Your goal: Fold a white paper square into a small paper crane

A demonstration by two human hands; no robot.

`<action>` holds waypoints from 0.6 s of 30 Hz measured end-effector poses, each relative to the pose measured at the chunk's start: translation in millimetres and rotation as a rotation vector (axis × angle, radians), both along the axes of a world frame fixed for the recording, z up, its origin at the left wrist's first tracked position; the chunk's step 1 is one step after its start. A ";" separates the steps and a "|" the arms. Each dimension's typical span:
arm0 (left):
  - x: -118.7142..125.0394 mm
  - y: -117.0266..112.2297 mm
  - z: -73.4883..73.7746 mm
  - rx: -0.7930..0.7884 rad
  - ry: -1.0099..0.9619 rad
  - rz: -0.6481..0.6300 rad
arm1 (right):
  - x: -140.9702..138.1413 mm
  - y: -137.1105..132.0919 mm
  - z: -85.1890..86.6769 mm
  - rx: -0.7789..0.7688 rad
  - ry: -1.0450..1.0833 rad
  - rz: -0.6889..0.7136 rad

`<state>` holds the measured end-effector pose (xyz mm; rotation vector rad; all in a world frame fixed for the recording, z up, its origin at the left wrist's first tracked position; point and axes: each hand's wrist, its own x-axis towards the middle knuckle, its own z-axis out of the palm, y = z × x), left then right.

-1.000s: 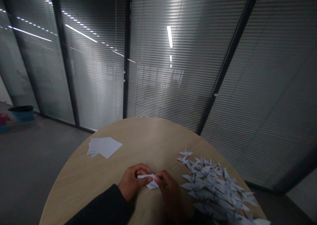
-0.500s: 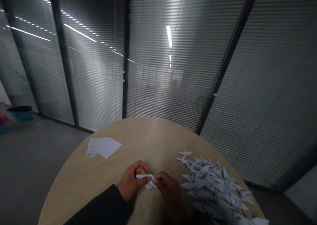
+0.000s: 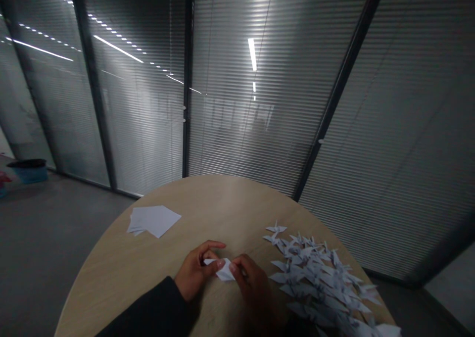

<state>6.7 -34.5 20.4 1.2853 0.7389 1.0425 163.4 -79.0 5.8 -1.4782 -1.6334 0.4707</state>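
A small folded piece of white paper [image 3: 224, 271] is held between my two hands, just above the table. My left hand [image 3: 196, 271] pinches its left side, thumb on top and index finger stretched out beyond it. On the other side, my right hand [image 3: 252, 280] grips the right corner between thumb and fingertips. Several folded paper cranes [image 3: 315, 272] lie crowded together to the right of my right hand. Farther off on the left rests a loose stack of white paper sheets [image 3: 156, 219].
The round wooden table [image 3: 222, 198] has its curved far edge near a glass partition with blinds [image 3: 245, 129]. A blue bin with a black rim [image 3: 28, 171] stands on the grey floor at the far left.
My left index finger has straightened outward and my left thumb has shifted slightly on the folded paper, so more of its face shows. The cranes and sheets stay put.
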 end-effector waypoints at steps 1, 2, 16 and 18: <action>0.0 -0.4 0.8 -0.001 0.019 0.009 | -1.0 -0.1 -1.3 0.037 -0.027 -0.021; -0.1 -0.9 1.6 0.002 0.040 0.019 | -1.7 -0.1 -2.5 0.068 -0.048 -0.037; -0.9 -1.4 0.9 -0.018 0.115 0.003 | -2.1 0.3 -8.4 0.123 -0.195 -0.045; -1.0 -2.3 1.5 -0.042 0.068 -0.024 | -2.4 0.8 -9.7 0.172 -0.200 -0.059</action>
